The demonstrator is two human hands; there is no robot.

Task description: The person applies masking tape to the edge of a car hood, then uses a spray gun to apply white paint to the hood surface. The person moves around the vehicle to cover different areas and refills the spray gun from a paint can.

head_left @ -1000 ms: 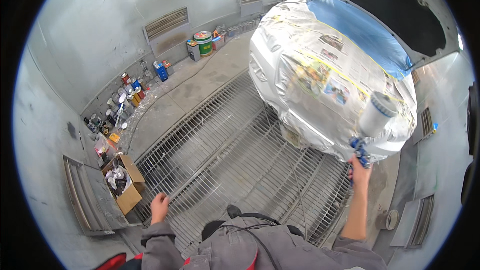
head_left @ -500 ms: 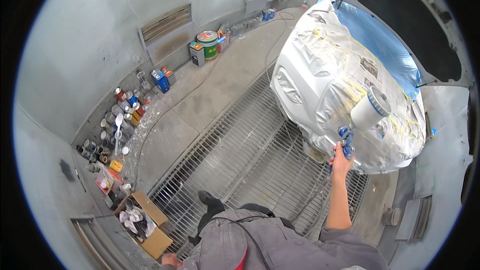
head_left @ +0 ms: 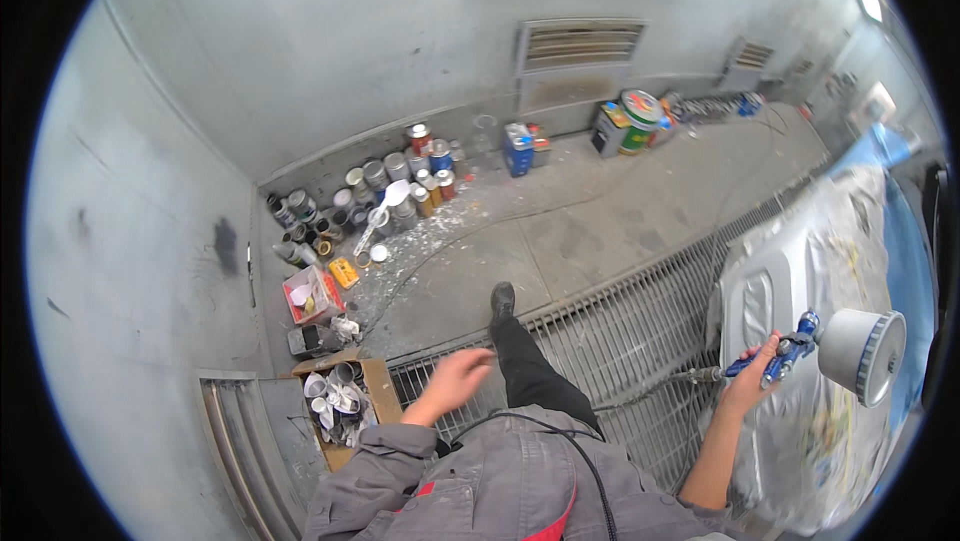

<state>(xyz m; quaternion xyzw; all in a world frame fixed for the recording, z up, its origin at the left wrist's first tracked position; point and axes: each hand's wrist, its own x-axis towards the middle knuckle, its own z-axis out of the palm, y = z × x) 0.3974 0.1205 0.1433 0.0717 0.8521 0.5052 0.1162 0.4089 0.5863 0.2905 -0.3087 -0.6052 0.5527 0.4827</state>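
Note:
My right hand (head_left: 748,387) grips the handle of a blue paint spray gun (head_left: 795,346), out to the right. The gun's grey-white cup (head_left: 848,349), with a ribbed blue-grey lid, points to the right. A hose (head_left: 650,396) runs from the gun's handle back across the floor grating. Behind the gun is a car front (head_left: 770,291) masked in plastic film and paper. My left hand (head_left: 455,384) hangs in the air before my body, nothing visible in it, its fingers loosely stretched and slightly blurred.
Many paint cans (head_left: 375,179) crowd the far left wall foot. A carton of used cups (head_left: 375,386) stands left of my legs. A green drum (head_left: 638,119) and a blue can (head_left: 518,153) stand along the wall. Floor grating (head_left: 620,341) lies under me; a hose crosses the concrete.
My view and body have turned left, so the car now sits at the right edge. My left hand has risen from the lower edge to before my body. My right hand still holds the gun.

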